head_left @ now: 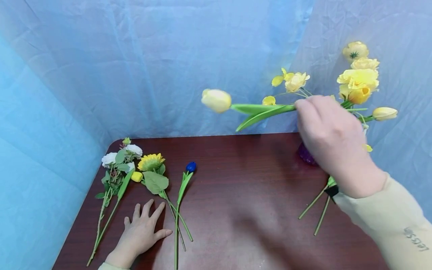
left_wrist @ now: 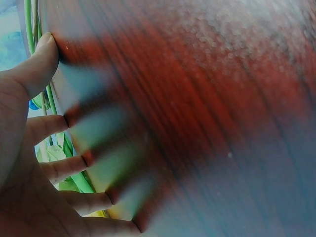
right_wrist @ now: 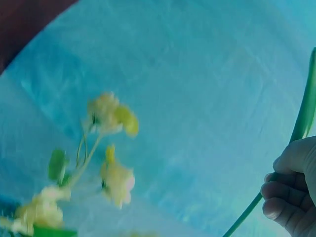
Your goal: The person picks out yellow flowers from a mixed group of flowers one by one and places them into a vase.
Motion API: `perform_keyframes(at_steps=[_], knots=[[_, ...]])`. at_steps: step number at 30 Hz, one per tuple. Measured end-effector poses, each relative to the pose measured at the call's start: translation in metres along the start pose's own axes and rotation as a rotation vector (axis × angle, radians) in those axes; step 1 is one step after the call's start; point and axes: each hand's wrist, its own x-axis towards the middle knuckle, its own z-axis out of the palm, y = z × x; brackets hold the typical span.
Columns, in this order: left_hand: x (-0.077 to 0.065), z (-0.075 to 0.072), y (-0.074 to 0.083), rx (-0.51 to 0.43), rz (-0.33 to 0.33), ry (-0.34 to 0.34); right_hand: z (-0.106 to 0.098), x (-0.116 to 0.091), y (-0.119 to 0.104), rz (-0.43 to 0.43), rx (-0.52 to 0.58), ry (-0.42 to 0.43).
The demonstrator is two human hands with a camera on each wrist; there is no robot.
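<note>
My right hand (head_left: 334,140) holds a pale yellow tulip (head_left: 216,100) by its stem, up in the air in front of a purple vase (head_left: 305,155). The tulip's bloom points left; in the right wrist view, fingers and thumb pinch the green stem (right_wrist: 249,210). Most of the vase is hidden behind that hand, with yellow flowers (head_left: 358,78) rising around it. My left hand (head_left: 139,232) rests palm down on the table, fingers spread, beside the crossing stems of a sunflower (head_left: 150,163) and a blue tulip (head_left: 191,167). It holds nothing.
White roses (head_left: 109,159) and a yellow tulip (head_left: 136,176) lie at the left of the dark wooden table (head_left: 236,180). Loose cut stems (head_left: 314,202) lie under my right forearm. A blue cloth backdrop (head_left: 202,56) hangs behind and to the left.
</note>
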Motion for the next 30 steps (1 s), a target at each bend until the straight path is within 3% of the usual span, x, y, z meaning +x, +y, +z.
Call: perform_keyframes(at_steps=[6, 10, 13, 18, 24, 30], knots=[[0.0, -0.001, -0.001, -0.001, 0.003, 0.002, -0.01, -0.001, 0.031, 0.156, -0.015, 0.046], [0.0, -0.001, 0.0, -0.004, -0.003, -0.008, -0.017, -0.001, 0.058, 0.279, -0.031, 0.023], [-0.001, -0.001, 0.0, -0.006, -0.003, -0.011, -0.022, -0.007, 0.08, 0.405, -0.029, -0.035], [-0.001, -0.001, -0.001, -0.007, 0.0, -0.007, -0.023, -0.026, 0.112, 0.705, -0.021, -0.141], [-0.001, -0.002, 0.0, -0.006, 0.003, -0.005, -0.019, -0.05, 0.141, 0.914, 0.106, -0.126], [-0.003, -0.003, 0.001, -0.011, -0.006, -0.028, -0.017, -0.067, 0.155, 1.13, 0.166, -0.147]])
